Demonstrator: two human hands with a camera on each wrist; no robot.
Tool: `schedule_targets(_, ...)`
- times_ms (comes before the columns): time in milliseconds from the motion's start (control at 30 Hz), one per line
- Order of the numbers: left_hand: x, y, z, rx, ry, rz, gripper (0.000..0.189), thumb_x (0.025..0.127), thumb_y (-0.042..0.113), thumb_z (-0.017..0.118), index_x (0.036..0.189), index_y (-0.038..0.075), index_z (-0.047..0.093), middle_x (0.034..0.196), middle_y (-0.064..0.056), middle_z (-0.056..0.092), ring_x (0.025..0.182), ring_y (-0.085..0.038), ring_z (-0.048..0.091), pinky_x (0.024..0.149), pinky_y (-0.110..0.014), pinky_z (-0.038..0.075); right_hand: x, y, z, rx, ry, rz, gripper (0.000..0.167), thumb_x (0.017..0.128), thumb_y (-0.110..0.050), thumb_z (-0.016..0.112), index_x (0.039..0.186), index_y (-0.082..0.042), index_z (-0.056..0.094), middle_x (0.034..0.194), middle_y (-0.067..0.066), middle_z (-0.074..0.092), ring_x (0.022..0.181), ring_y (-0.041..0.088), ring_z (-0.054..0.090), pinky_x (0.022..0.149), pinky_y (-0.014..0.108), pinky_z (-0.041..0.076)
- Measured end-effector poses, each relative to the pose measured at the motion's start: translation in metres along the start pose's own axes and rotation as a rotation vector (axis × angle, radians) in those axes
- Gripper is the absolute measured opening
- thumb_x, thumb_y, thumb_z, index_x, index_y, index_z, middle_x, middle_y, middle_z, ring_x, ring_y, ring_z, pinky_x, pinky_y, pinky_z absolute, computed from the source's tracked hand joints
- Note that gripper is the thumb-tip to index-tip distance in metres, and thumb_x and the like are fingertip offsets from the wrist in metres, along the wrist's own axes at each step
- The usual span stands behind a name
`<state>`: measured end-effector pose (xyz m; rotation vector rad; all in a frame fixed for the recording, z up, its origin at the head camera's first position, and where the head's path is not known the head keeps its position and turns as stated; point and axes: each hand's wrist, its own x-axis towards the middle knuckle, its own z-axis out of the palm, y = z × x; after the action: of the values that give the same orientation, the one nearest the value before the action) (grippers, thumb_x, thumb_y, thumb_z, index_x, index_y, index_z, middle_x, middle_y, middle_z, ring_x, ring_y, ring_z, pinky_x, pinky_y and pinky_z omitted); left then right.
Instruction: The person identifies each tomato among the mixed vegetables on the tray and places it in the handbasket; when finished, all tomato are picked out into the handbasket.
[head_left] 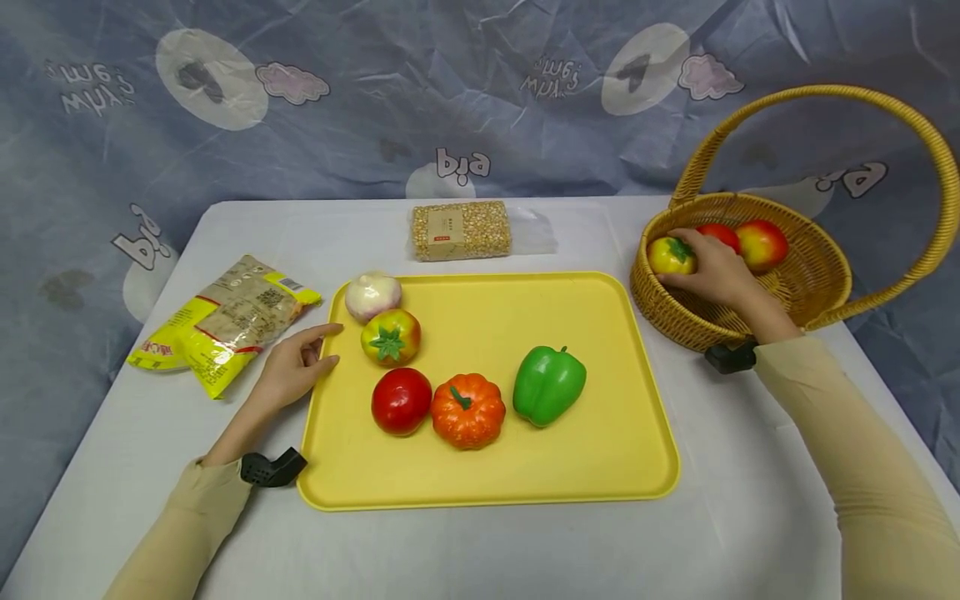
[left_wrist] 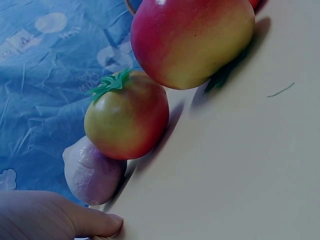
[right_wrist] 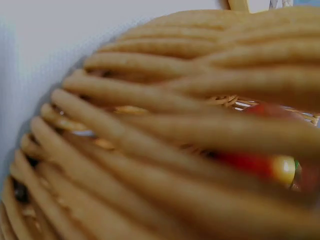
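At the basket's left side my right hand (head_left: 712, 267) curls round a yellow tomato (head_left: 670, 256) with a green leafy top. Beside it in the wicker basket (head_left: 675, 321) lie a red and yellow fruit (head_left: 762, 246) and a red one (head_left: 720, 236). The right wrist view is mostly filled by the basket's weave (right_wrist: 165, 130). My left hand (head_left: 292, 367) rests at the left rim of the yellow tray (head_left: 487, 492), its thumb and forefinger touching the edge. Nearest to it are a garlic bulb (head_left: 372, 297) and a red-yellow tomato (head_left: 391, 337).
Also on the tray are a red fruit (head_left: 401, 402), a small orange pumpkin (head_left: 468, 411) and a green bell pepper (head_left: 549, 386). Yellow-ended bags (head_left: 232, 321) lie left of the tray, a pack of grain (head_left: 468, 231) behind it. The basket's tall handle (head_left: 832, 92) arches above.
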<state>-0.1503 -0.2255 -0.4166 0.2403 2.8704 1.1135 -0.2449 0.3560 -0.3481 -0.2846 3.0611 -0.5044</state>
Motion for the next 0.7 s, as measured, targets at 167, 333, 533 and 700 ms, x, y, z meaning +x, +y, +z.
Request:
schedule_targets(167, 0.000, -0.001, 0.001, -0.005, 0.005, -0.001, 0.041, 0.086, 0.008, 0.062, 0.127, 0.006, 0.056, 0.071, -0.005, 0.043, 0.055, -0.007, 0.039, 0.051, -0.021, 0.033, -0.002, -0.002, -0.003, -0.016, -0.008, 0.006, 0.075, 0.081, -0.039, 0.070, 0.139, -0.007, 0.036, 0.126, 0.030, 0.046, 0.110, 0.045, 0.045, 0.087, 0.062, 0.036)
schedule_targets(333, 0.000, -0.001, 0.001, -0.007, 0.003, 0.004, 0.041, 0.086, 0.007, 0.062, 0.127, 0.005, 0.056, 0.071, -0.005, 0.044, 0.056, -0.007, 0.039, 0.051, -0.021, 0.033, -0.007, -0.006, -0.011, 0.001, -0.013, -0.008, 0.079, 0.080, -0.042, 0.071, 0.140, -0.005, 0.036, 0.129, 0.029, 0.046, 0.113, 0.045, 0.043, 0.094, 0.062, 0.034)
schedule_targets(533, 0.000, -0.001, 0.000, -0.006, 0.003, 0.011, 0.041, 0.086, 0.007, 0.062, 0.127, 0.005, 0.056, 0.071, -0.006, 0.044, 0.056, -0.007, 0.039, 0.050, -0.021, 0.033, -0.013, -0.011, -0.020, 0.002, -0.015, -0.028, 0.077, 0.080, -0.036, 0.072, 0.139, -0.003, 0.035, 0.125, 0.029, 0.049, 0.111, 0.044, 0.044, 0.094, 0.061, 0.034)
schedule_targets(700, 0.000, -0.001, 0.000, -0.010, 0.002, 0.018, 0.041, 0.086, 0.007, 0.062, 0.126, 0.005, 0.057, 0.070, -0.005, 0.044, 0.055, -0.006, 0.039, 0.050, -0.021, 0.033, -0.017, -0.015, -0.027, -0.004, -0.021, -0.032, 0.077, 0.082, -0.033, 0.071, 0.141, -0.004, 0.033, 0.127, 0.031, 0.045, 0.112, 0.046, 0.042, 0.095, 0.064, 0.033)
